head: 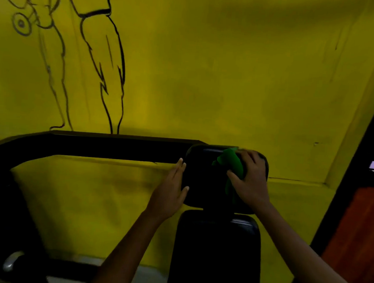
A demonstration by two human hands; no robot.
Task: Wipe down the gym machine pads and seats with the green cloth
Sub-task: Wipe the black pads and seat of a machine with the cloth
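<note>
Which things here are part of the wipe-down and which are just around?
In use: green cloth, upper pad, lower pad, right hand, left hand.
Just around: yellow wall, wall drawing, black frame bar.

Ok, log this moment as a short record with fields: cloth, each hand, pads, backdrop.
cloth: green cloth, bunched on the upper black pad
right hand: right hand presses the cloth onto the upper pad, fingers curled over it
left hand: left hand rests flat against the upper pad's left edge, fingers straight
lower pad: long black pad below, untouched by either hand
frame: black machine bar runs left from the upper pad
backdrop: yellow wall with a black line drawing
</note>
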